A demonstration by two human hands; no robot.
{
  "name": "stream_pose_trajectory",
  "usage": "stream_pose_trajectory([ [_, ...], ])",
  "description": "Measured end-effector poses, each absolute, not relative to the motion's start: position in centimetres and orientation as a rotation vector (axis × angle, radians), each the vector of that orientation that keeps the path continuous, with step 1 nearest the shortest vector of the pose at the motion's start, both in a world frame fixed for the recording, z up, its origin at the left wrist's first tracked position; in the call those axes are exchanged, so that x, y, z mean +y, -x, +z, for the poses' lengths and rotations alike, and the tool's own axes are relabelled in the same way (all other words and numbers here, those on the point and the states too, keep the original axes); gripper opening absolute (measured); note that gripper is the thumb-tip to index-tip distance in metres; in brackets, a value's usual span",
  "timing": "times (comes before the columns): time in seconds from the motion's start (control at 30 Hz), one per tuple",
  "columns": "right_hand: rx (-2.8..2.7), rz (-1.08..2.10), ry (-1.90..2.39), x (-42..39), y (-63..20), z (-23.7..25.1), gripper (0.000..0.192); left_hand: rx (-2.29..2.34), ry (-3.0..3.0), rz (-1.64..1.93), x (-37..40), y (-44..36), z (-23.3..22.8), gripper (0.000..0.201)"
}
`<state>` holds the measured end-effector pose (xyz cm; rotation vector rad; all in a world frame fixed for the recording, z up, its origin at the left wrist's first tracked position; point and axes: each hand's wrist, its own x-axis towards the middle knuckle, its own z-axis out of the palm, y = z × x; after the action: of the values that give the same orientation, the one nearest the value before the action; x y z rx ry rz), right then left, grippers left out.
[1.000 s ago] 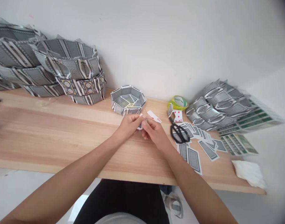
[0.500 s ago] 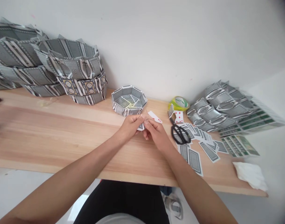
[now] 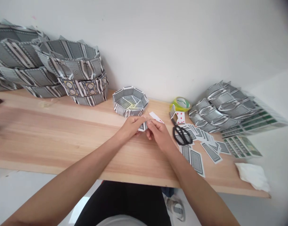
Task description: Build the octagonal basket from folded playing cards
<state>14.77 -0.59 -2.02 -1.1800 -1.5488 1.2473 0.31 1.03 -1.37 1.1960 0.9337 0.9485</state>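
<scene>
On the table [image 3: 63, 131], near the middle, both hands meet over a small card [image 3: 144, 126]. The left hand [image 3: 131, 126] pinches the card from the left side. The right hand [image 3: 158, 133] pinches it from the right side. The card sits just above the wood, right in front of the bowl [image 3: 130, 101] made of folded cards. A second card [image 3: 156, 117] with red marks lies flat just behind the fingers.

Since a second ago, the hands have hardly moved. The right hand has slid a tiny bit nearer the left hand, and the card looks more tucked in between the fingers.

Scissors [image 3: 181, 134] lie close to the right hand, on top of loose cards [image 3: 198, 147] spread toward the right end. A tape roll [image 3: 181, 103] sits by the wall behind them. A white cloth [image 3: 253, 175] lies at the right corner, near the front edge. Stacks of card bowls [image 3: 82, 78] stand at the back left. Between those stacks and the hands, the wood is bare and wide. The front edge is close below both wrists.
</scene>
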Motion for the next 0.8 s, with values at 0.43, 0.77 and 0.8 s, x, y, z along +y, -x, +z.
stream_pose_trajectory([
  [0.43,-1.612,1.275,1.143,-0.95,-14.21,-1.69,0.039,0.775,-0.937,0.92,1.41,-0.17,-1.45,0.035],
  [0.77,-1.637,1.213,1.181,-0.9,-14.36,-1.81,0.043,0.827,-1.016,0.948,1.37,-0.11,-1.68,0.039],
  [0.8,-1.637,1.212,1.183,-0.87,-14.37,-1.83,0.043,0.825,-1.025,0.947,1.4,-0.11,-1.73,0.04],
])
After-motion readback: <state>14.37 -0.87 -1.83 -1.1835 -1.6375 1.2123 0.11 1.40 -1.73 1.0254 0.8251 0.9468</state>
